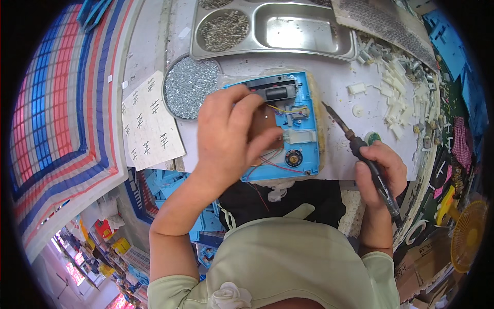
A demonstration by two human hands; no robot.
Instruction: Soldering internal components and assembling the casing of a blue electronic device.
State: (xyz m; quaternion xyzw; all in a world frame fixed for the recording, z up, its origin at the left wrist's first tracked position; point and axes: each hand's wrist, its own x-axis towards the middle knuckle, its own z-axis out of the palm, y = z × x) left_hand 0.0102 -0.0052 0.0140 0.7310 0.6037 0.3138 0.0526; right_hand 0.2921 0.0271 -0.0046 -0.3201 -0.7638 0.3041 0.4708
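1 hand (L) (224,134) ovr casing (303,126) edge

The tray (298,33) lies behind the casing (304,124).

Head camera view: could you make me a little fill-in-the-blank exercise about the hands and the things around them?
The right hand holds a pointed tool with a handle coloured ____.
The left hand is over an open casing coloured ____.
In the picture, the round heap of tiny silvery pieces lies to the ____ of the casing.

Missing words: black; blue; left.
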